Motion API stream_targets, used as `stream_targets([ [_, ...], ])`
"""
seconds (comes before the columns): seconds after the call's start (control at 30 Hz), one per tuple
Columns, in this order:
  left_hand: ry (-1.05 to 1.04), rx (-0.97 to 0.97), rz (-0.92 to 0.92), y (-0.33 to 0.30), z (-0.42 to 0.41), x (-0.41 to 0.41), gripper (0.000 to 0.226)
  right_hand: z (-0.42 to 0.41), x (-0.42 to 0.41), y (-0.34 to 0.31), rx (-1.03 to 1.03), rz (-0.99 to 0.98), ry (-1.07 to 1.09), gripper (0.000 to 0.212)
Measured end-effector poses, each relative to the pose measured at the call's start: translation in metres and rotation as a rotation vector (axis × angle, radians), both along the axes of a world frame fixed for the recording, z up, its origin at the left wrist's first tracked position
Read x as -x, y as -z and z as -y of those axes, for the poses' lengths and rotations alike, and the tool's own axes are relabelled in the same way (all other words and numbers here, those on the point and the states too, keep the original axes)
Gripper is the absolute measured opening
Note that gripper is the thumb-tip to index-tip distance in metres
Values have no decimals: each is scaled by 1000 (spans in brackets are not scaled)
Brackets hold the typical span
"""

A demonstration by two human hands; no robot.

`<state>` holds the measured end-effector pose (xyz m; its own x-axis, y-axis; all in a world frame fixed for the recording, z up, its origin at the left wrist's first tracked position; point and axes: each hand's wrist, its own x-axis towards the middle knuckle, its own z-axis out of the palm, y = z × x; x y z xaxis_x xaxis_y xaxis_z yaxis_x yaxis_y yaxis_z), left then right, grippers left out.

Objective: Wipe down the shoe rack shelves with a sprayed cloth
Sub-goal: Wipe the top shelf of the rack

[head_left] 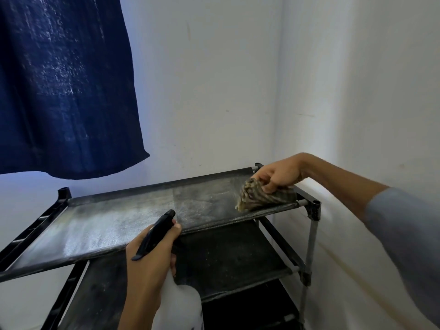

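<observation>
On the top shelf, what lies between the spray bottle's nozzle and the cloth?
In the head view, only bare top shelf fabric, whitish with dust or spray, separates the spray bottle nozzle from the cloth; no object lies between.

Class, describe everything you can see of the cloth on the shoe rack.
The cloth is a bunched rag with brown and cream stripes and a frayed-looking lower edge. It lies on the right end of the top shelf, a dark fabric sheet filmed with pale dust or spray. The right hand grips it from above, fingers curled over its top.
</observation>
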<state>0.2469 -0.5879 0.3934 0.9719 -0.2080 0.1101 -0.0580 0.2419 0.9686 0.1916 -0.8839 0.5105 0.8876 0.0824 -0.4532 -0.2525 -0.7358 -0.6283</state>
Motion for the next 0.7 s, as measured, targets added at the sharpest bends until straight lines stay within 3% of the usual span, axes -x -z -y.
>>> stream_targets([
  [0.1,3,8,8,0,-2,2,3,1,-18,3,-65,-39,168,29],
  [0.17,13,5,28,-1,-2,2,2,1,-33,12,179,49,290,28],
  [0.23,12,-4,37,-2,-3,2,1,2,-46,28,650,417,436,30],
  [0.27,11,-7,36,-2,-3,2,3,-2,-47,35,774,670,504,25],
  [0.33,10,-4,24,-2,-2,2,4,-9,-46,46,791,952,495,20],
  [0.37,9,0,14,-2,-2,2,4,-11,-45,50,813,883,425,28],
  [0.43,2,7,-1,-1,-2,1,6,-10,-44,60,930,487,285,52],
  [0.5,-9,6,-8,1,-1,1,9,-3,-44,63,1039,274,252,58],
  [0.57,-7,18,-1,2,0,0,6,6,-52,62,1056,326,301,48],
  [0.7,2,20,-1,3,-1,-6,5,-5,-88,58,896,445,413,34],
])
